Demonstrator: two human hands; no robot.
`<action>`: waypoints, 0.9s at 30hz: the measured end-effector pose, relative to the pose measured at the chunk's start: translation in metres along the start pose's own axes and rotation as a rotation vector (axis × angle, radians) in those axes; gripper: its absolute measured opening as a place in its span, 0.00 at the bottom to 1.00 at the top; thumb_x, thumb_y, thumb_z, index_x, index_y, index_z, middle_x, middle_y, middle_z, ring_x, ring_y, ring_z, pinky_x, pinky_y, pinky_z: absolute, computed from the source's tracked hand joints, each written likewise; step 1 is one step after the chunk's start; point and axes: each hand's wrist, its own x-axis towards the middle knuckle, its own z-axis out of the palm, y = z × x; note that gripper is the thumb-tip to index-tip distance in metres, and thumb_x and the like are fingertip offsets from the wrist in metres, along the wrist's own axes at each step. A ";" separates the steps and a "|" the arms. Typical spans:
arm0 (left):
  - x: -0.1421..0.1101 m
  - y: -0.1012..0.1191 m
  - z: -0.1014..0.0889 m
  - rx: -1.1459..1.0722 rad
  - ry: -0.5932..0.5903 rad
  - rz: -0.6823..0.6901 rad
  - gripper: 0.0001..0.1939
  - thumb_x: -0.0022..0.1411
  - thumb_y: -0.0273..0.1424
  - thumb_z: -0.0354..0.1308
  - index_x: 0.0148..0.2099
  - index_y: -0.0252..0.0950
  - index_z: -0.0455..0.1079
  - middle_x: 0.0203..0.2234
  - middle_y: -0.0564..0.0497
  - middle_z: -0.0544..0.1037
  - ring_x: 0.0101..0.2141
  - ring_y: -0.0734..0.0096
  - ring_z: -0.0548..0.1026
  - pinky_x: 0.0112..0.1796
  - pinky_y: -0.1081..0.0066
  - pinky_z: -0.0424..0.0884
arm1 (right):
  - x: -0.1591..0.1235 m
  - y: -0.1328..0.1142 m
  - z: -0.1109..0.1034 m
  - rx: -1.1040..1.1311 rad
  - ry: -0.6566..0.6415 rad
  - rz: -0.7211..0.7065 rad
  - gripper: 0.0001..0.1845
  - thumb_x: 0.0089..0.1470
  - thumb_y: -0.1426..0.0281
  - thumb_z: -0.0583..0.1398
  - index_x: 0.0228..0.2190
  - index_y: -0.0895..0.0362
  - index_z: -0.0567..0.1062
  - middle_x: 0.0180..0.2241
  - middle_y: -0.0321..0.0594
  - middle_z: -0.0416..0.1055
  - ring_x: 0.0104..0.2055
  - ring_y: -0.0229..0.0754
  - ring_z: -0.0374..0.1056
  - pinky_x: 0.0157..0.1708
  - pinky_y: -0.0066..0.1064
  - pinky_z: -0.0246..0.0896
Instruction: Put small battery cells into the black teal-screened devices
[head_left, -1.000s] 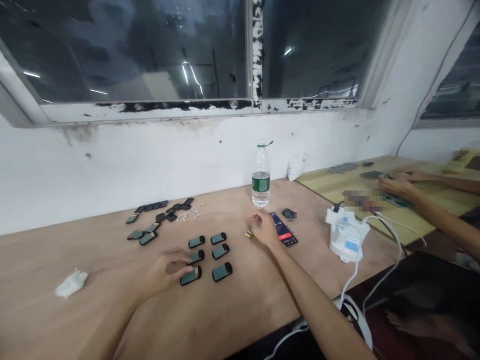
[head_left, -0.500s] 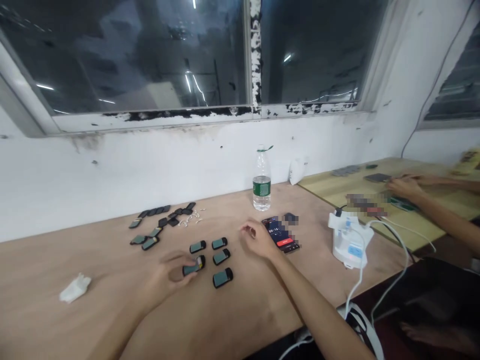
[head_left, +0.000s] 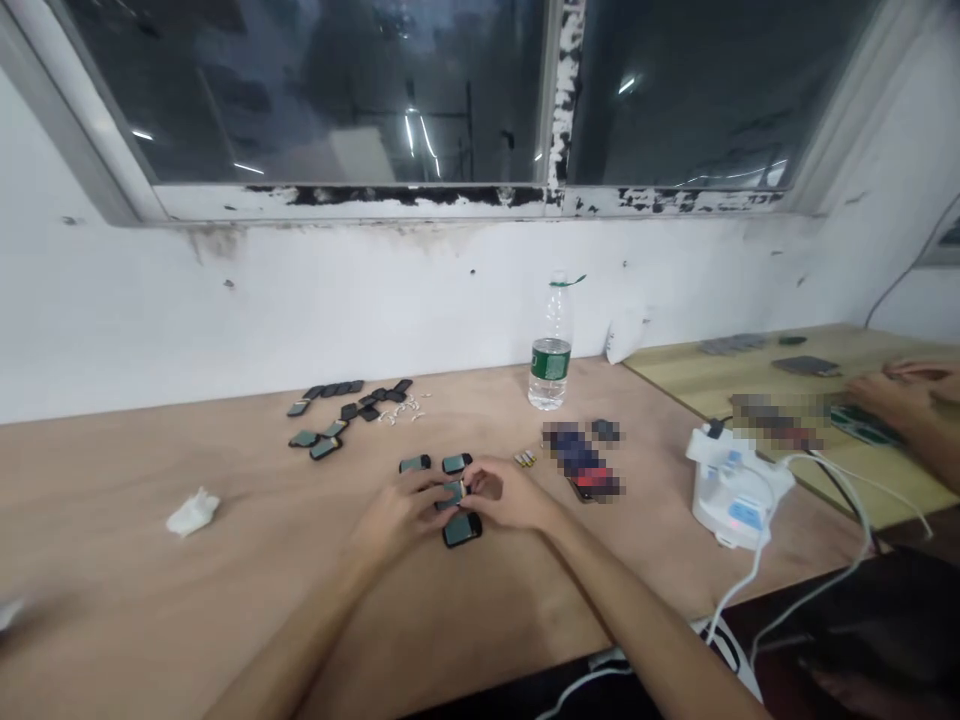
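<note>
My left hand (head_left: 401,515) and my right hand (head_left: 506,497) meet over the plywood table (head_left: 225,580), both holding a small black device with a teal panel (head_left: 452,493). Its end is open, with a pale bit showing between my fingers. Two similar devices (head_left: 415,463) (head_left: 457,462) lie just beyond my hands, and a third (head_left: 462,529) lies against my fingers on the near side. Several small batteries (head_left: 525,458) lie to the right of my right hand.
A blurred phone (head_left: 581,460) and a water bottle (head_left: 550,345) stand right of my hands. Further devices and dark parts (head_left: 345,405) lie left, near a tissue (head_left: 193,512). A white charger (head_left: 739,490) with cables stands right, beyond it a co-worker's hand (head_left: 892,395).
My right hand has moved left from beside the phone and joined my left hand on the device. The small batteries now show uncovered, and the view has shifted slightly.
</note>
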 end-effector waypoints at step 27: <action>-0.010 -0.006 -0.010 0.041 -0.081 -0.036 0.07 0.69 0.33 0.61 0.42 0.44 0.81 0.49 0.51 0.83 0.43 0.59 0.82 0.46 0.62 0.80 | 0.001 -0.013 0.004 -0.112 -0.005 -0.056 0.10 0.52 0.71 0.68 0.37 0.53 0.74 0.38 0.37 0.73 0.37 0.40 0.69 0.41 0.30 0.67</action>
